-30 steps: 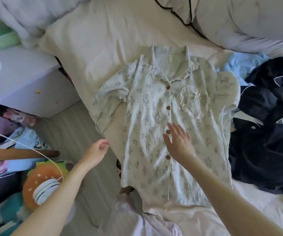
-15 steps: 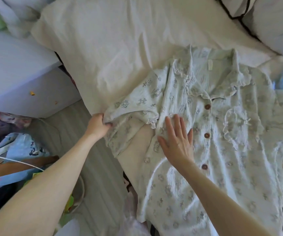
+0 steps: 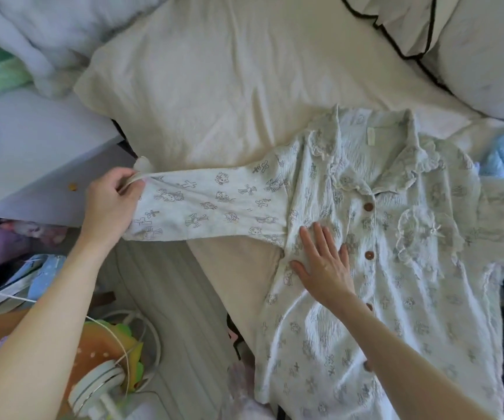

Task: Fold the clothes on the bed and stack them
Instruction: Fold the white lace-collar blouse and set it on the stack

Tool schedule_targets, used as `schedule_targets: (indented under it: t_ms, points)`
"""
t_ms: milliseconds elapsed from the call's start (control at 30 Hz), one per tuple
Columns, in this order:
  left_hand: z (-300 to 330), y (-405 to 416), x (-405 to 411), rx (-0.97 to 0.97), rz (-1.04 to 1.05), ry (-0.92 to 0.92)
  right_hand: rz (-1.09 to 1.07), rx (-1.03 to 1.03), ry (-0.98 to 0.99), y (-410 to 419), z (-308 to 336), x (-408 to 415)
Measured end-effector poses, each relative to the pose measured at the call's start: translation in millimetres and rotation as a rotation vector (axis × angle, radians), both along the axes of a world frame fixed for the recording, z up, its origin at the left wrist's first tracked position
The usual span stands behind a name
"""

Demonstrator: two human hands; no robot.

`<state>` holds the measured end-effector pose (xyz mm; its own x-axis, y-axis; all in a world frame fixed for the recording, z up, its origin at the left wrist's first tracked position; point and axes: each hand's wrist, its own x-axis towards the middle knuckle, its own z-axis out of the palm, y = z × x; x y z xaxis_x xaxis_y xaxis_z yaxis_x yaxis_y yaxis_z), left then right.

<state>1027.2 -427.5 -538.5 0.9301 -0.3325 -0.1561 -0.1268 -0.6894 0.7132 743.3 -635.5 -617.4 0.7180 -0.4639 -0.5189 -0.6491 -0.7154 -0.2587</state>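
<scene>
Bed [image 3: 244,86] carried the pyjama shirt [image 3: 411,268] face up, buttons fastened, collar toward the pillows, body along the bed's near-left edge. Step in hand looked like the sleeve fold: best done by keeping the body pinned flat, pulling the sleeve [image 3: 214,207] taut to kill wrinkles, then swinging it across the chest along a straight line at the shoulder seam. Risk: the body sliding off the edge if the pin let go. Sleeve was stretched out leftward past the mattress edge, over the gap by the white nightstand [image 3: 32,153]. Left hand [image 3: 111,207] was clamped on the cuff end, fingers curled round the fabric. Right hand [image 3: 323,262] lay flat, fingers straight and spread, pressing the shirt's chest just beside the button placket, near the armpit seam.
</scene>
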Motion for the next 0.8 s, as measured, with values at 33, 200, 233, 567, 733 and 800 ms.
schedule_targets:
  t_ms: [33,200,233,567,733,800]
  points:
    - [9,-9,-6,-0.001,-0.006,0.007,-0.019,0.037,-0.011,-1,4,1]
    - [64,-60,-58,0.027,-0.155,0.052,-0.384,0.370,-0.258,2,48,-11]
    - [77,-74,-73,0.012,-0.184,0.053,-0.500,0.441,-0.291,2,59,-19]
    - [84,-197,-287,0.011,-0.967,0.461,-1.363,0.845,-0.636,-19,114,-179]
    - [17,-172,-296,0.253,-0.738,0.226,-1.280,0.769,-0.414,-59,73,-195]
    - [-4,-156,-284,0.368,-0.612,0.158,-1.203,0.755,-0.367,-72,59,-185]
